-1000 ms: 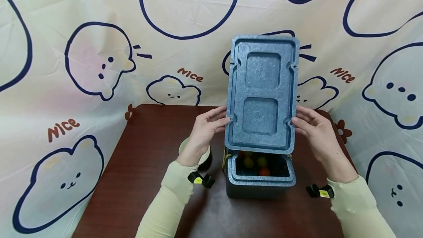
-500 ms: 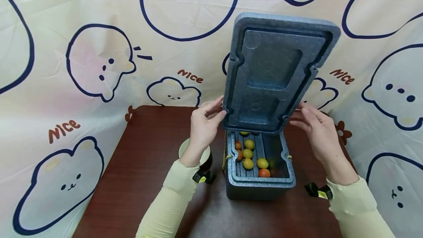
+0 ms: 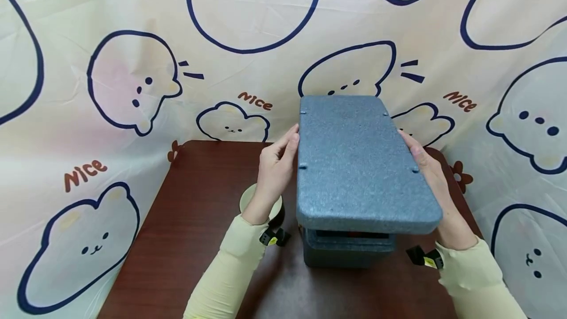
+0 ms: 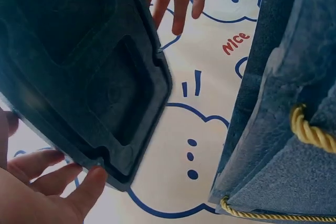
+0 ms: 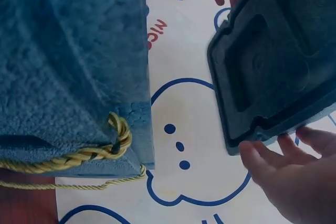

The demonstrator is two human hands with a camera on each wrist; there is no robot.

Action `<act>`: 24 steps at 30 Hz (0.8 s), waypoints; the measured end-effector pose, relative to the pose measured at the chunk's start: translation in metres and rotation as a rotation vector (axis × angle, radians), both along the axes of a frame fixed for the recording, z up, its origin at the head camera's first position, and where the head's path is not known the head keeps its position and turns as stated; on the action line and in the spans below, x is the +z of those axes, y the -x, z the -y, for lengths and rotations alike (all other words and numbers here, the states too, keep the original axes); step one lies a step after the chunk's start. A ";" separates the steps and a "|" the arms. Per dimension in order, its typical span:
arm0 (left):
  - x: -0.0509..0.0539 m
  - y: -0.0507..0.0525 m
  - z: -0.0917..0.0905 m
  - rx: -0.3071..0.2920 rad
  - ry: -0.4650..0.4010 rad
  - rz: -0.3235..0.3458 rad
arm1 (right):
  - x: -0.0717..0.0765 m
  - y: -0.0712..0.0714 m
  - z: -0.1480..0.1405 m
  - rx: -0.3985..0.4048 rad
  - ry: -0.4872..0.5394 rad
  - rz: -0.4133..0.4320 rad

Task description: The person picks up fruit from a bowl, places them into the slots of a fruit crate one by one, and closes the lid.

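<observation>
A blue foam lid (image 3: 354, 161) is raised over a blue foam cooler box (image 3: 347, 255), its smooth top facing up in the head view. My left hand (image 3: 276, 166) grips the lid's left edge, with thumb and fingers on either side of the rim in the left wrist view. On the opposite edge, my right hand (image 3: 427, 171) holds the lid (image 5: 273, 66) between thumb and fingers. Recessed panels mark its underside in both wrist views. Through the narrow gap at the box's near end only a dark interior with a reddish hint shows. Yellow rope (image 4: 310, 132) hangs on the box's side.
A round cup (image 3: 248, 196) with a pale interior and dark outside stands left of the box, partly behind my left forearm. The brown table (image 3: 199, 250) backs onto a cartoon-printed cloth (image 3: 230, 78).
The lid has turned over from underside facing me to top facing me, and come down over the box. It now hides the small yellow and orange fruits inside. Both hands stay at its sides.
</observation>
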State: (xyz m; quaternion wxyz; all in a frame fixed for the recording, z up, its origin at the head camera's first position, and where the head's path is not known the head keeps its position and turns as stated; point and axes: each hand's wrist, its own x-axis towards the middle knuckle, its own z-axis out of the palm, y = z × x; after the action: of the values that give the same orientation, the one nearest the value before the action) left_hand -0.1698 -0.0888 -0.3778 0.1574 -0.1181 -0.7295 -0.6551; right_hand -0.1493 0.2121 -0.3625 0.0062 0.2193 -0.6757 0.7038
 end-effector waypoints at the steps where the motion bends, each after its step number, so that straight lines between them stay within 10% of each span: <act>1: 0.000 0.000 0.000 -0.003 0.003 0.004 | -0.002 -0.001 -0.001 -0.139 -0.121 -0.019; 12: -0.009 -0.005 -0.005 -0.098 0.013 0.106 | -0.015 0.002 -0.002 -0.172 -0.344 -0.085; 24: -0.031 -0.005 -0.018 -0.118 0.210 0.182 | -0.040 0.007 -0.004 -0.186 -0.565 0.029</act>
State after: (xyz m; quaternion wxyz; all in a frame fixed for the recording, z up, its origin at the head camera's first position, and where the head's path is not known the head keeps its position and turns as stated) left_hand -0.1648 -0.0712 -0.4087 0.0385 -0.1169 -0.7970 -0.5914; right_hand -0.1560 0.2156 -0.4030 -0.0005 0.1394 -0.8620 0.4874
